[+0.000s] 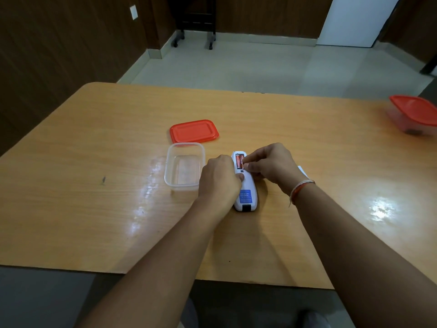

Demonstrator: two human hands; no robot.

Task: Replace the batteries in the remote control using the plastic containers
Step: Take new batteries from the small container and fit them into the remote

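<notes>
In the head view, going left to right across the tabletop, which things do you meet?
Open clear container → left hand holding the remote control → right hand at the batteries → closed container with red lid at the far right. The loose red lid overlaps the clear container's span, so it is left out.

We see a shiny wooden table (94,162). A clear plastic box (184,170) sits open near the middle. Its red lid (194,131) lies flat just behind it, a bit farther away. A white remote (244,185) lies face down just to the right of the box. Far off on the right edge sits another box (413,117) with its red lid on.
</notes>
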